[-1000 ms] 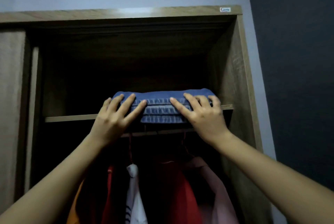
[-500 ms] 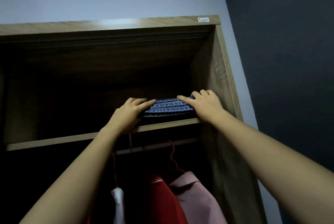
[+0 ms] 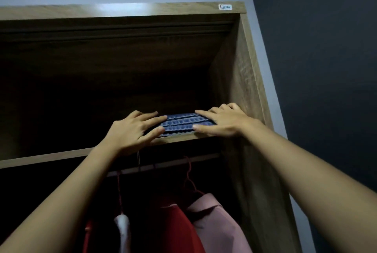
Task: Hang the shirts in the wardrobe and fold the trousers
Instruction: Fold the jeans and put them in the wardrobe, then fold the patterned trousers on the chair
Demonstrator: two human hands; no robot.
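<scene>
Trousers [image 3: 184, 124], folded, lie on the shelf [image 3: 51, 157] at its right end, by the wardrobe's side wall. I note the left hand [image 3: 134, 130] flat, fingers straight on the stack's left end, and the right hand [image 3: 224, 122] likewise on the right. Judgement: pressing evenly from both ends keeps the folds square. Shirts [image 3: 216, 222] hang below.

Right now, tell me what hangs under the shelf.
Under the shelf, a rail carries red hangers with a pink shirt, a red shirt and a white garment. The left arm and darkness hide the rest.
</scene>
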